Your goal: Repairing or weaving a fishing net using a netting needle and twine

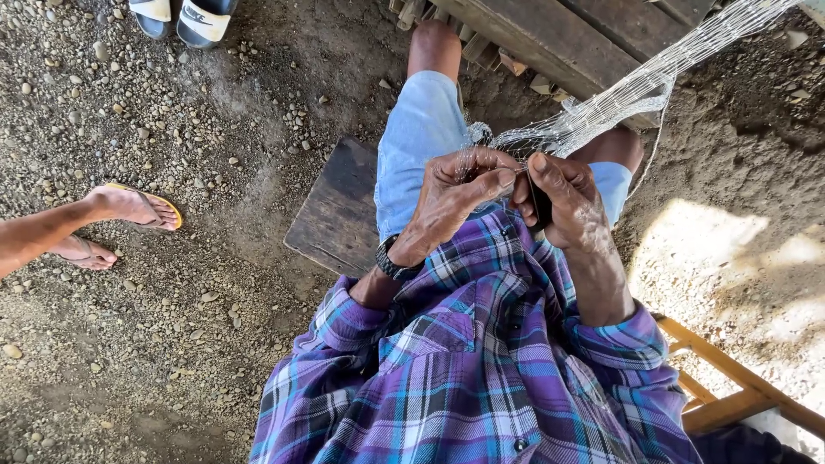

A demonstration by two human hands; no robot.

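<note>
1. We sit on a wooden stool (331, 215) over gravel (129, 361), and our hands meet above our knees.
2. The net (619, 94) is a fine, pale mesh; it runs from our fingers up and to the right, gathered into a loose rope across the planks (550, 34).
3. Our left hand (455, 198) is curled, its finger and thumb pinching net strands near the bunched end.
4. Our right hand (567, 202) is closed too, gripping the same bunch along with a dark, flat tool (540, 204) we can barely make out.
5. We judge the net light, limp and easily snagged; the thin twine would likely slip through slack fingers, so a pinch right at the strand being worked looks best.
6. Another person's sandalled feet (129, 210) stand well apart to the left, and a yellow wooden frame (730, 378) lies by our right side.
</note>
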